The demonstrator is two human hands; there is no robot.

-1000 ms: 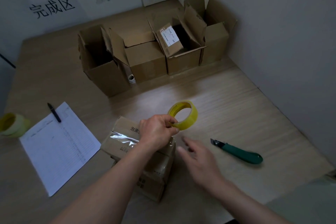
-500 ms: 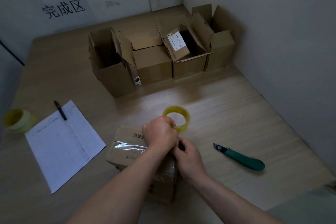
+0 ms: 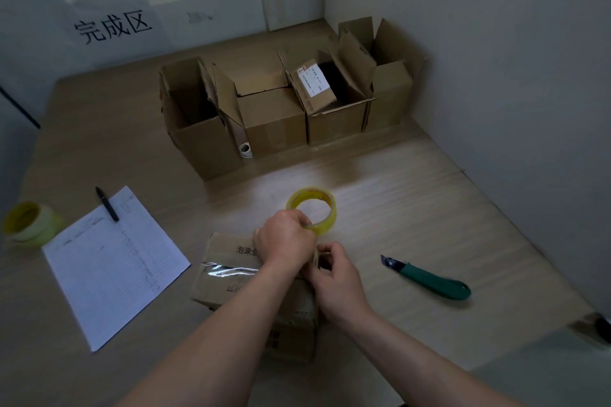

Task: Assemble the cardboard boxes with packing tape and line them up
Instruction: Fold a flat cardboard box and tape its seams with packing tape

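A closed cardboard box (image 3: 228, 274) lies in front of me with a shiny strip of clear tape across its top. My left hand (image 3: 286, 238) grips the yellowish packing tape roll (image 3: 314, 206) just past the box's far right corner. My right hand (image 3: 334, 277) pinches the tape where it runs down from the roll onto the box's right side. Several open-flapped boxes (image 3: 274, 116) stand in a row at the back of the table.
A green utility knife (image 3: 429, 277) lies to the right of my hands. A printed sheet (image 3: 112, 261) with a black pen (image 3: 107, 203) lies on the left, and a second tape roll (image 3: 29, 223) sits at the left edge. Walls close the right side.
My right hand came in from the open table and now pinches the tape under my left hand. The roll dropped slightly toward the box corner.
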